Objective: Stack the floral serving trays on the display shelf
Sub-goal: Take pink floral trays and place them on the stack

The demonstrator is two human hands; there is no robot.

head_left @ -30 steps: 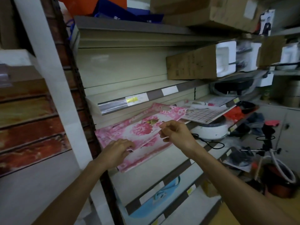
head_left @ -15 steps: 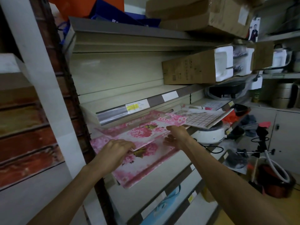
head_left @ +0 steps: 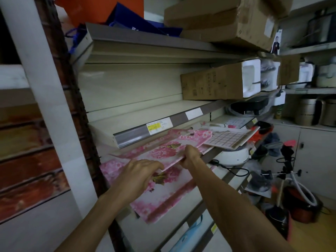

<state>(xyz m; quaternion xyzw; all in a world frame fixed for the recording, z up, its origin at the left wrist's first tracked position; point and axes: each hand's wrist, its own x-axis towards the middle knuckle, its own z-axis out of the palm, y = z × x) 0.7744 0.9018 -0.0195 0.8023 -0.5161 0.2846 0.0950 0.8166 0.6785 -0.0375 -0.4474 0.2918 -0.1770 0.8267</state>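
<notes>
Two pink floral serving trays lie one over the other on a cream display shelf (head_left: 183, 217). The upper tray (head_left: 163, 150) is tilted, its far end reaching under the shelf above. My left hand (head_left: 138, 173) grips its near edge with curled fingers. My right hand (head_left: 190, 155) grips the same edge further right, thumb on top. The lower tray (head_left: 163, 195) lies flat beneath, its near corner hanging past the shelf's front edge.
A checked tray (head_left: 227, 140) lies just right of the floral trays, above a white cooker (head_left: 234, 157). The shelf above, with a grey price rail (head_left: 163, 128), hangs low over the trays. Cardboard boxes (head_left: 216, 84) sit higher up. A white post (head_left: 45, 99) stands left.
Both hands pushed the upper tray deeper into the shelf, over the lower tray. My right hand went from hovering above the tray to gripping its near edge.
</notes>
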